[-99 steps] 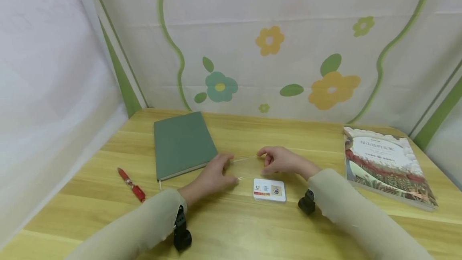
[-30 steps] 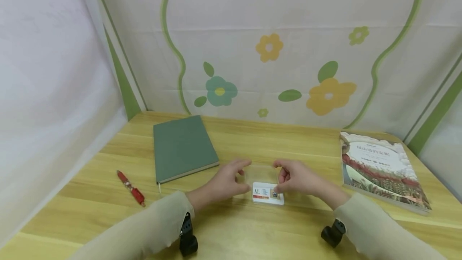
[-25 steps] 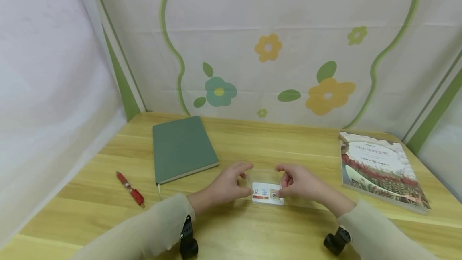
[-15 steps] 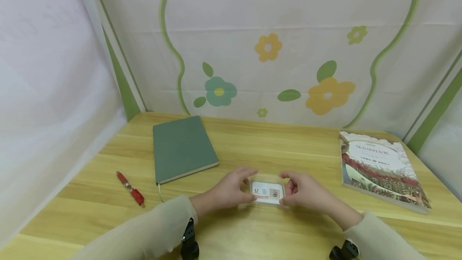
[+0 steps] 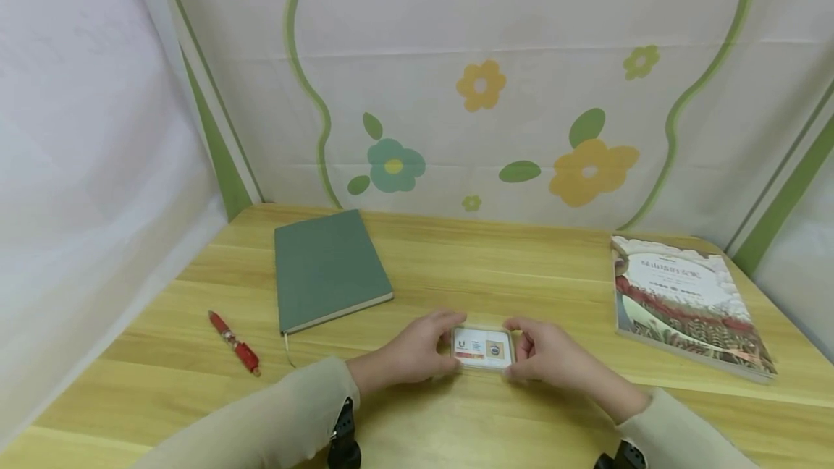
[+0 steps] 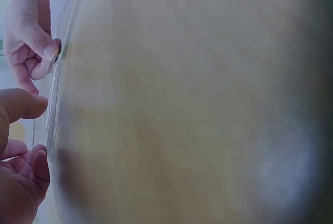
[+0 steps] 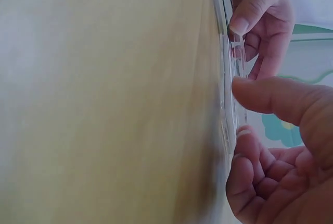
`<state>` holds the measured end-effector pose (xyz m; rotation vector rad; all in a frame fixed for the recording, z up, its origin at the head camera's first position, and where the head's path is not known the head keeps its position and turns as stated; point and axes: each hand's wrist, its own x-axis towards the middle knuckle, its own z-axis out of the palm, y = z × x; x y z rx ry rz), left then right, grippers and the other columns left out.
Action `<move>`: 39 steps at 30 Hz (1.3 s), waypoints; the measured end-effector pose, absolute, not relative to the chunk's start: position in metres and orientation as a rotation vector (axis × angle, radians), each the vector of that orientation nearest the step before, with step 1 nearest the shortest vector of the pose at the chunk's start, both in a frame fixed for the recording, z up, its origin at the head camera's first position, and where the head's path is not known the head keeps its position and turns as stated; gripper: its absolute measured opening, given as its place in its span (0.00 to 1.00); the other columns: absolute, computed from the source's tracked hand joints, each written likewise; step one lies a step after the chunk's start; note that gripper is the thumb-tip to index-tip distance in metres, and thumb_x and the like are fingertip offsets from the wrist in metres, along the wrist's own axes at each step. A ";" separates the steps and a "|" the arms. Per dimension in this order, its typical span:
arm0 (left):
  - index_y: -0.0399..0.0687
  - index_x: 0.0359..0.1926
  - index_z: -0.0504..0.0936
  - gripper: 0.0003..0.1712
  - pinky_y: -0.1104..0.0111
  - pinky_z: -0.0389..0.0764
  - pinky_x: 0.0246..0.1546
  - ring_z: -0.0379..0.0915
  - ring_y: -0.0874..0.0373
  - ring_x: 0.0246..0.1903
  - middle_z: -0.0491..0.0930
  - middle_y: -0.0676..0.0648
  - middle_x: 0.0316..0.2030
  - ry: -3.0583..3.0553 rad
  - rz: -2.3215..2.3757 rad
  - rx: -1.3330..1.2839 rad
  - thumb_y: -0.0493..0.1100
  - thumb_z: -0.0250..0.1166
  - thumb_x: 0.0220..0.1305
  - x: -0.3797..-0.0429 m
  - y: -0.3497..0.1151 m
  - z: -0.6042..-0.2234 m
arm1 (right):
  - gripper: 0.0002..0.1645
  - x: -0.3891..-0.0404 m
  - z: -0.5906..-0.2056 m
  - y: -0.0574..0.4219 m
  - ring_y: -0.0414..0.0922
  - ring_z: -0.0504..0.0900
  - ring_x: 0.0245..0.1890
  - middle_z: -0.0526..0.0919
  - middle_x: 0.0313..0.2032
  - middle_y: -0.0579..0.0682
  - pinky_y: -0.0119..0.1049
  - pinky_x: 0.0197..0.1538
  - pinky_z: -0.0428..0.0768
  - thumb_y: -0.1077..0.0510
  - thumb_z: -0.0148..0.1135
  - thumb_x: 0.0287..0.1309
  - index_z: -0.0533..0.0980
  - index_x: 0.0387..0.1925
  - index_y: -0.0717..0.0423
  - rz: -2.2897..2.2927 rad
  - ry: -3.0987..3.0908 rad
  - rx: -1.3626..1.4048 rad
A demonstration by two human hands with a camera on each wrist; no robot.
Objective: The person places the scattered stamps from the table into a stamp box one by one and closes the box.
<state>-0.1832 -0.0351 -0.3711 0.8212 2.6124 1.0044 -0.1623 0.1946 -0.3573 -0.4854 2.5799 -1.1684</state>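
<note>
In the head view a white printed card point(image 5: 474, 347), with a logo and a small picture, lies in a clear plastic case on the table. A clear plastic lid point(image 6: 54, 96) sits over it, its rim lined up around the card. My left hand point(image 5: 417, 352) holds the lid's left end between thumb and fingers. At the right end, my right hand point(image 5: 552, 355) pinches the lid the same way. Seen edge-on in the right wrist view, the case point(image 7: 226, 94) and lid lie against each other in thin clear layers.
A green notebook point(image 5: 331, 270) with a ribbon lies at the back left of the wooden table point(image 5: 456, 259). Left of it is a red pen point(image 5: 234, 343). A book with a flowery cover point(image 5: 691, 302) lies at the right. A flower-printed curtain point(image 5: 404, 56) hangs behind.
Both hands have brought the clear lid toward the person and lowered it over the card. Earlier it was held up beyond the card. The notebook, pen and book have stayed put.
</note>
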 end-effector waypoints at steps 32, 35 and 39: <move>0.43 0.63 0.69 0.38 0.76 0.71 0.35 0.66 0.67 0.29 0.69 0.46 0.59 2.611 0.983 0.843 0.41 0.70 0.49 -0.179 -0.037 -0.372 | 0.41 -0.157 -0.359 0.190 0.40 0.68 0.20 0.72 0.21 0.47 0.28 0.21 0.65 0.60 0.75 0.36 0.68 0.54 0.69 -1.127 2.631 -0.356; 0.43 0.62 0.69 0.37 0.75 0.71 0.35 0.66 0.67 0.27 0.67 0.46 0.62 2.597 1.010 0.826 0.42 0.70 0.49 -0.179 -0.039 -0.373 | 0.47 -0.156 -0.357 0.191 0.41 0.69 0.21 0.72 0.21 0.48 0.30 0.21 0.66 0.57 0.75 0.36 0.64 0.58 0.70 -1.090 2.633 -0.354; 0.43 0.63 0.68 0.36 0.76 0.73 0.29 0.70 0.66 0.27 0.64 0.45 0.63 2.637 1.042 0.847 0.45 0.67 0.53 -0.182 -0.046 -0.368 | 0.54 -0.158 -0.347 0.196 0.42 0.70 0.22 0.73 0.22 0.47 0.31 0.22 0.68 0.52 0.74 0.39 0.58 0.63 0.71 -0.998 2.706 -0.336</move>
